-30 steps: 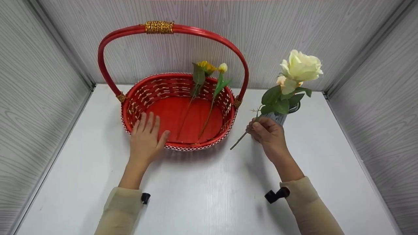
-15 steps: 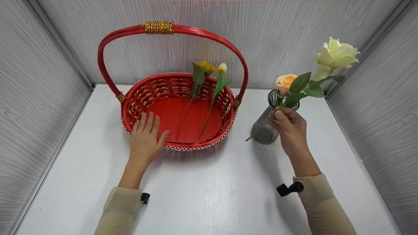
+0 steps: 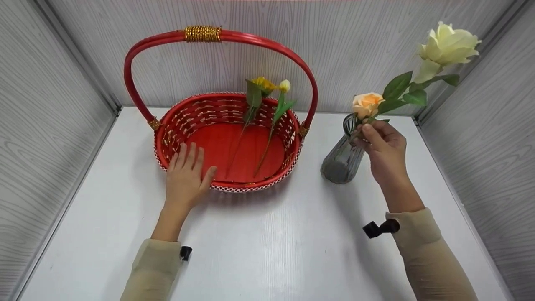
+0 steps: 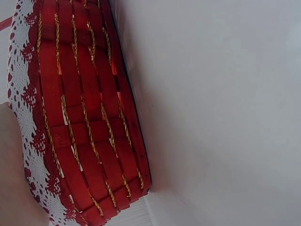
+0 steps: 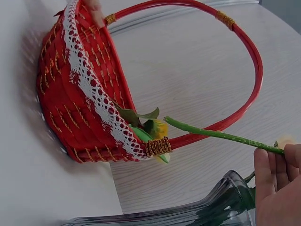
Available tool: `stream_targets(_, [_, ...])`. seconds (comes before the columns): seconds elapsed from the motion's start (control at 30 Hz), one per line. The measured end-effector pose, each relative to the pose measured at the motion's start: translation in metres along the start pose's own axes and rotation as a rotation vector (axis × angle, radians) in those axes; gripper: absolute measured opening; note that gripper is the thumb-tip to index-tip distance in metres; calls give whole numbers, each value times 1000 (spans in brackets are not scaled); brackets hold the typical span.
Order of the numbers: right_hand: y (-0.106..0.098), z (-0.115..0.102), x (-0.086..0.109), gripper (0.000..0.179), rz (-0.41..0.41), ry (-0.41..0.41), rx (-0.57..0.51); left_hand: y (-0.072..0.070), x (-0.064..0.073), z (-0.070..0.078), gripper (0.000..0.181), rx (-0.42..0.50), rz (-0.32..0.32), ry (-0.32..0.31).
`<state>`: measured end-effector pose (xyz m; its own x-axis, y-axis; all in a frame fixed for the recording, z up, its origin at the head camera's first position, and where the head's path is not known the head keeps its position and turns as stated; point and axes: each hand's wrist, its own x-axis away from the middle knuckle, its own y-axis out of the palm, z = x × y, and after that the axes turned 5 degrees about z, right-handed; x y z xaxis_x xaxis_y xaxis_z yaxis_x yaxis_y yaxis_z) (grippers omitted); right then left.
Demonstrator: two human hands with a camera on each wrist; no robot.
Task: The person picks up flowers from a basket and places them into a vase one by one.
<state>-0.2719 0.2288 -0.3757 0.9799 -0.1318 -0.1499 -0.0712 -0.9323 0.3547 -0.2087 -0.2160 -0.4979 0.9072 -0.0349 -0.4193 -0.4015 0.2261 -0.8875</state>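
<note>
My right hand (image 3: pixel 386 154) pinches the green stem (image 5: pixel 216 134) of a cream-white rose (image 3: pixel 449 46). The bloom leans up and right, and in the right wrist view the bare stem end lies outside the vase. Right by these fingers is the mouth of a grey ribbed glass vase (image 3: pixel 339 165), with a peach rose (image 3: pixel 367 104) standing in it. My left hand (image 3: pixel 186 179) rests with straight fingers on the front left rim of a red woven basket (image 3: pixel 236 152). Inside the basket lean a yellow flower (image 3: pixel 264 85) and a white tulip (image 3: pixel 284 86).
A tall red handle (image 3: pixel 267 42), wound with gold at its top, arches over the basket. White lace (image 4: pixel 28 101) trims the basket's rim. The white table (image 3: pixel 267 251) is enclosed by grey wood-grain panels (image 3: pixel 334 25) at the back and sides.
My right hand has moved right and back, lifting the white rose higher. The vase and peach rose, partly hidden before, now show more. My left hand has stayed on the basket.
</note>
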Motion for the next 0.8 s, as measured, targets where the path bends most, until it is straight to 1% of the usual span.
stream_targets(0.07, [2,-4,-7,15,19,-4,1,0,0,0,73,-1,4,1])
stream_targets(0.2, [4,-11,-23,16,84,-4,-26,0,-1,1,73,6,6,-3])
stream_targets(0.37, [2,-17,-44,17,166,0,-49,-1,0,1,73,15,11,-11])
stream_targets(0.47, [0,-20,-51,17,199,-6,-63,0,0,1,73,11,5,-10])
stream_targets(0.57, [-4,-23,-56,15,214,-18,-84,0,0,1,74,8,-3,-10])
stream_targets(0.8, [-15,-30,-60,16,220,-24,-99,2,0,-1,74,10,-23,-14])
